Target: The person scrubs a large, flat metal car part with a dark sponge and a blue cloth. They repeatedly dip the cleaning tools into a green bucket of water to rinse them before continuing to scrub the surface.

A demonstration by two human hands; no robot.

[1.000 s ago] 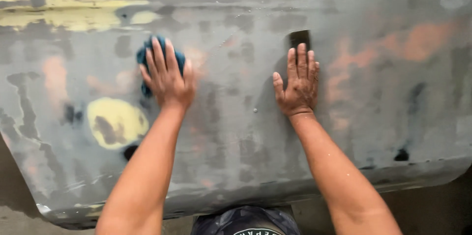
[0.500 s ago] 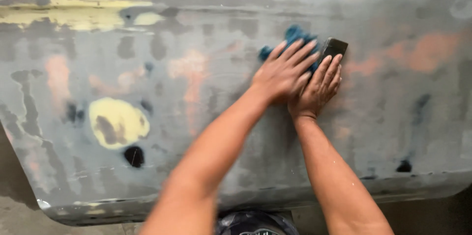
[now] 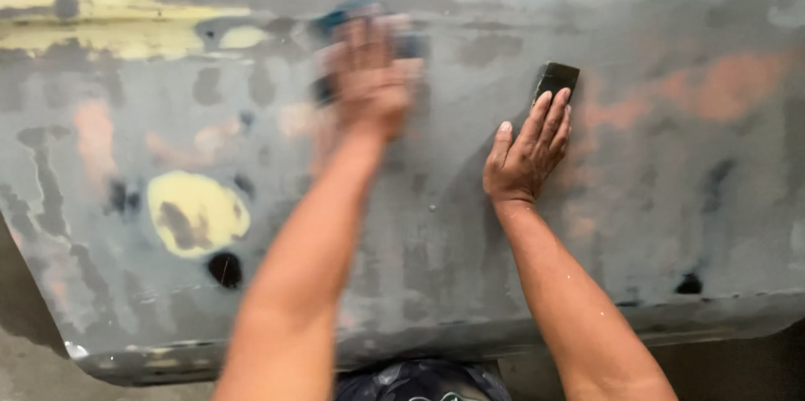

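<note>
blue cloth (image 3: pixel 352 15) under flat left hand (image 3: pixel 373 82)

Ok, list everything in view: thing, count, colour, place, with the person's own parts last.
body panel: one, grey with orange and dark patches, fills the view
filler patch: one, pale yellow, lower left of panel
round hole: one, black, below the filler patch
blue cloth: one, blue, blurred, under the left hand
sanding block: one, black, under the right fingertips
left hand: one, blurred, upper centre
right hand: one, flat on panel, centre right
</note>
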